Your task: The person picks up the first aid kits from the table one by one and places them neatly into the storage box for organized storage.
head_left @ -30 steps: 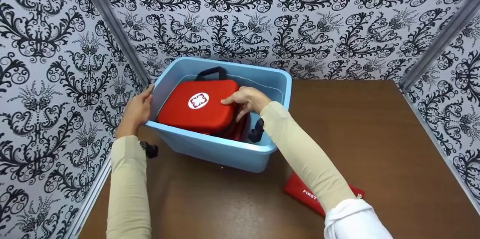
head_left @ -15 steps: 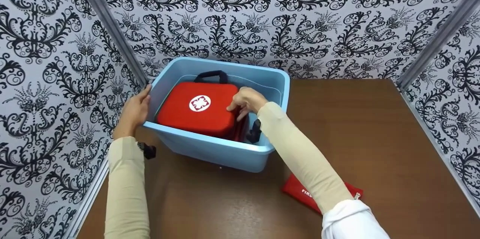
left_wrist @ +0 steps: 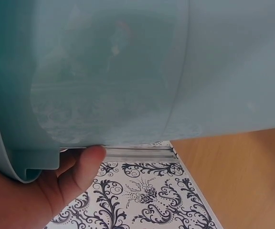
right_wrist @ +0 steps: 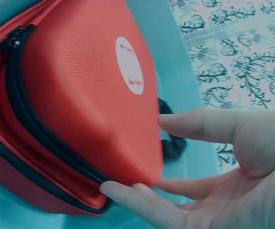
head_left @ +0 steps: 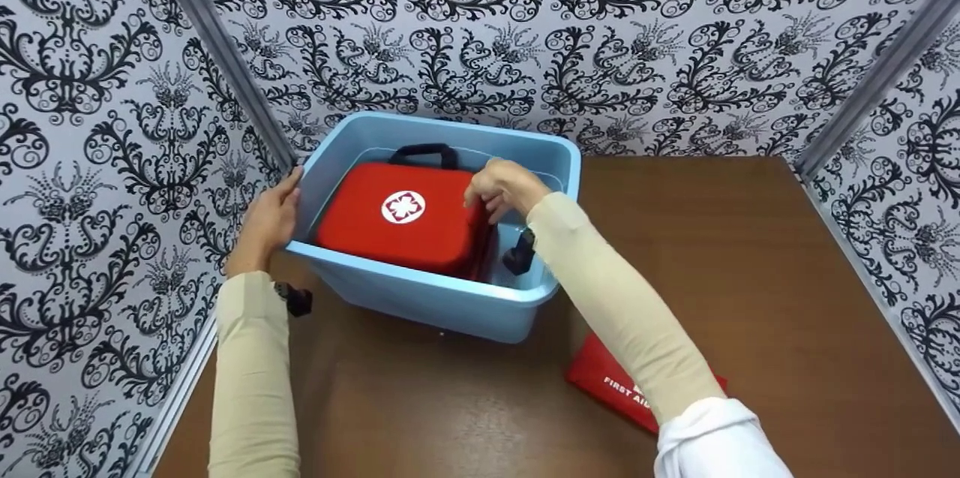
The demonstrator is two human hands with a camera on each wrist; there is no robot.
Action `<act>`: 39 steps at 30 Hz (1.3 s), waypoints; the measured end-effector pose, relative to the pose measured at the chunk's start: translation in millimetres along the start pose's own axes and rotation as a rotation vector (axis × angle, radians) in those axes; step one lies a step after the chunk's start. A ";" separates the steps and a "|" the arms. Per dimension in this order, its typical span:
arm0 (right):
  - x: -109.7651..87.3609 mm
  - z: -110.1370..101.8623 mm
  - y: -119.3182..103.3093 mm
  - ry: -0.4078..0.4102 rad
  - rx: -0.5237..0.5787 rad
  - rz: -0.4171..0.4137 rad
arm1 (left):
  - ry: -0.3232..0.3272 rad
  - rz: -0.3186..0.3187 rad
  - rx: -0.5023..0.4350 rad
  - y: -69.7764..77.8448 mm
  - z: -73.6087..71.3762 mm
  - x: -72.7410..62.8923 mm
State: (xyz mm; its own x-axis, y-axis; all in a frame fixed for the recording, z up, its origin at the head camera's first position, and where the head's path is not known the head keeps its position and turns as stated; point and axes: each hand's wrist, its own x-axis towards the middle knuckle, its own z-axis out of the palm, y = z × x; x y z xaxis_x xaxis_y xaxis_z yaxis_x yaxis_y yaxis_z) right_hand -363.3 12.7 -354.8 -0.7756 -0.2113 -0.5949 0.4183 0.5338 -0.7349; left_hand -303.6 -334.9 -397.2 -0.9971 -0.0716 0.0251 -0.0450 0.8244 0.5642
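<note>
A red zippered first aid case (head_left: 375, 226) with a white round emblem lies inside a light blue plastic bin (head_left: 427, 309). My right hand (head_left: 508, 187) is at the case's right end. In the right wrist view its thumb touches the upper edge, while the fingers lie against the zipper side (right_wrist: 56, 143) around the corner. At the bin's left end, my left hand (head_left: 266, 223) holds the rim; the left wrist view shows its thumb below the rim's lip (left_wrist: 37, 160). The case's underside is hidden.
A flat red pouch (head_left: 607, 384) lettered "FIRST AID" lies on the brown table (head_left: 420, 403), partly under my right forearm. A black carry strap (head_left: 424, 150) stands up behind the case. Patterned walls (head_left: 480, 28) enclose the table at the back and sides.
The case has shifted slightly to the right in the bin. My right hand has moved a little right and back along its end. The left hand has stayed on the rim.
</note>
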 end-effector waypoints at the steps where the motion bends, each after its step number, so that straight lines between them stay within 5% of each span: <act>1: -2.3 -3.3 -2.0 -0.004 -0.004 -0.012 | -0.004 -0.005 -0.006 0.0 -0.3 0.1; 10: -33.5 -31.2 -12.9 -0.014 -0.151 -0.226 | -0.015 -0.010 -0.050 -3.6 -4.8 -1.3; 19: -62.2 -58.1 13.2 0.002 -0.213 -0.361 | -0.026 -0.046 -0.037 -4.3 -4.7 -0.2; 28: -81.0 -70.1 55.2 0.212 -0.318 -0.487 | -0.030 -0.046 -0.041 -2.3 -4.2 0.9; 39: -89.9 -72.1 132.8 0.402 -0.180 -0.695 | -0.022 -0.007 -0.012 1.0 -0.9 -1.0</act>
State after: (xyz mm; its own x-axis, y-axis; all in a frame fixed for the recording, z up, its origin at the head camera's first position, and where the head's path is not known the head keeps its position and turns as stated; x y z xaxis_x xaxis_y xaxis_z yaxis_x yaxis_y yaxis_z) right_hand -272.1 161.6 -375.4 -0.9541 -0.2505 0.1641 -0.2754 0.5194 -0.8089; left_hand -302.6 -334.5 -395.9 -0.9979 -0.0647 0.0036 -0.0508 0.8170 0.5743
